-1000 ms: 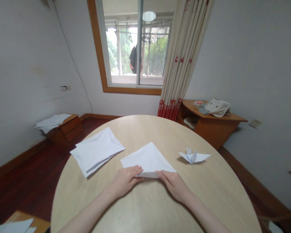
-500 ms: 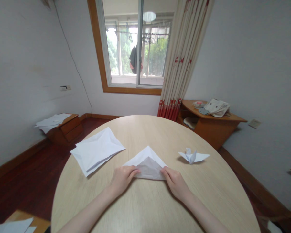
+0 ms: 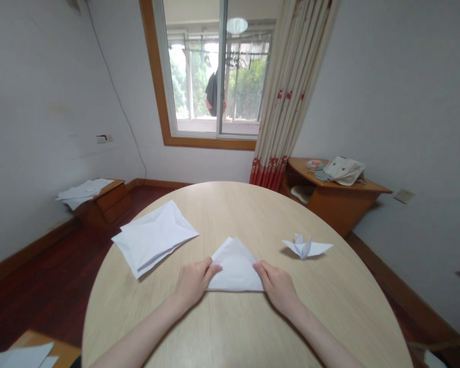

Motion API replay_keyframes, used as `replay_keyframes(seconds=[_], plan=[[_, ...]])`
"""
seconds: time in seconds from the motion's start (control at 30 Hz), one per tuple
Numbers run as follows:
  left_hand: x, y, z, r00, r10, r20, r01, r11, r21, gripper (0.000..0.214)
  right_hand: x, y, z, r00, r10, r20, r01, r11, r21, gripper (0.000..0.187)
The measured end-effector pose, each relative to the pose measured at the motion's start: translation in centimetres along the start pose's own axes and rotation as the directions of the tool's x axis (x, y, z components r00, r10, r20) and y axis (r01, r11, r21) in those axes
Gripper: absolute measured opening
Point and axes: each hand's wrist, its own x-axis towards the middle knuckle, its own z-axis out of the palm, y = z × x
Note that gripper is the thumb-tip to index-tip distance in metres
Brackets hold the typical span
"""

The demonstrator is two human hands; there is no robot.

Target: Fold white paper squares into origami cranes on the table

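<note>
Flattened down from its raised fold, the white paper triangle [image 3: 235,266] now lies on the worktop [image 3: 230,327], the left hand [image 3: 193,281] and right hand [image 3: 276,289] pressing its lower corners unclenched; it looks light, soft and best held there.

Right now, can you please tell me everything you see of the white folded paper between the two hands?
The white folded paper is a sheet doubled into a rough triangle, its point directed away from the person and its long straight edge toward them. A second layer shows along the upper left edge. It lies flat on the pale wood-grain rounded table. The left hand touches its left corner, the right hand its right corner.
</note>
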Motion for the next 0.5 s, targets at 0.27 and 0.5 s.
replay_keyframes(seconds=[0.27, 0.5], plan=[[-0.25, 0.15, -0.38, 0.998, 0.009, 0.063, -0.011, 0.999, 0.040, 0.051, 0.07, 0.31, 0.48, 0.995, 0.036, 0.088, -0.017, 0.978, -0.207, 0.042], [0.10, 0.39, -0.42, 0.993, -0.026, 0.114, 0.013, 0.993, 0.115, 0.050, 0.11, -0.12, 0.17, 0.987, 0.084, 0.136, -0.043, 0.959, -0.279, 0.030]])
